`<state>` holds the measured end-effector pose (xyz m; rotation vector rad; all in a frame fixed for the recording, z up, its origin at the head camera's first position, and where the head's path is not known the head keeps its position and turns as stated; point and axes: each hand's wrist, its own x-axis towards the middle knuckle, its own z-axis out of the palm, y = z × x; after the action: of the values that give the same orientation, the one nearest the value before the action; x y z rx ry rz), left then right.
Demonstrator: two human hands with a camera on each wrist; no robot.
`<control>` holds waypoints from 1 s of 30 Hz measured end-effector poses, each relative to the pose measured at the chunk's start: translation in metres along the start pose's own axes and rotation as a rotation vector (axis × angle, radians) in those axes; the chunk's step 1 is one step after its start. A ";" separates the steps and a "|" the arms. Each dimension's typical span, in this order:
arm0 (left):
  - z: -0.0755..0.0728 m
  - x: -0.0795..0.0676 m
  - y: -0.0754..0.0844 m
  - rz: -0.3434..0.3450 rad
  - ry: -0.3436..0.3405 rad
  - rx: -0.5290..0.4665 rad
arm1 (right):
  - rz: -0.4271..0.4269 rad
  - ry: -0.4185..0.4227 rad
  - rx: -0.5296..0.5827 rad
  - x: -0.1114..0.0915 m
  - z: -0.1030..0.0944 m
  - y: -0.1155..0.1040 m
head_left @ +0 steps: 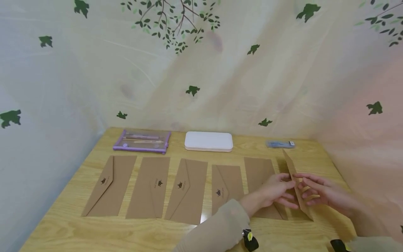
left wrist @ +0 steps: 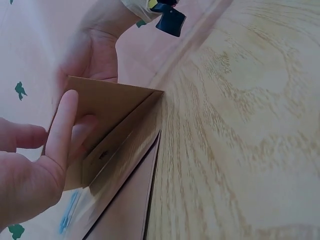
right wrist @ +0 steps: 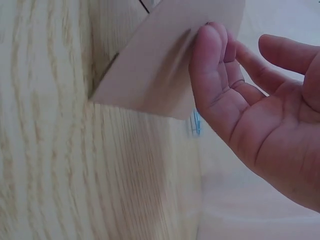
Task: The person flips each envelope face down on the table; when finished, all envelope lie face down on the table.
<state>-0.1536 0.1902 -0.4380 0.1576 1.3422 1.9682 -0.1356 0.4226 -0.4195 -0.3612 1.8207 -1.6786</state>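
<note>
A brown kraft envelope (head_left: 291, 168) stands on its long edge on the wooden table, between the two hands. My left hand (head_left: 277, 190) holds it near its upper edge; in the left wrist view one finger (left wrist: 62, 120) lies straight along its face. From the other side, my right hand (head_left: 327, 194) touches it with bent fingertips. The right thumb (right wrist: 285, 52) is away from the paper. Below the left hand, another envelope (head_left: 259, 168) lies flat and partly covered. More envelopes lie in a row to the left, among them one with a black crown print (head_left: 226, 178).
Behind the row are a clear pencil pouch with purple edges (head_left: 118, 147), a white flat case (head_left: 208, 141) and a small blue packet (head_left: 280, 144). A patterned curtain (head_left: 236, 77) hangs around the table (head_left: 78, 231).
</note>
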 end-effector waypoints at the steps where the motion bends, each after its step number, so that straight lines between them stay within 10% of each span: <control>1: 0.000 0.000 -0.001 0.000 0.003 -0.010 | 0.008 0.005 -0.002 0.001 -0.001 0.001; 19: -0.003 0.007 -0.012 0.063 0.166 0.117 | 0.218 0.292 -0.350 0.008 -0.009 0.011; 30: -0.006 0.007 -0.016 0.080 0.226 0.304 | 0.163 0.435 -0.497 0.001 -0.018 0.027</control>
<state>-0.1536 0.1928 -0.4559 0.1368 1.8055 1.8794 -0.1418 0.4403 -0.4459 -0.0416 2.5177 -1.2421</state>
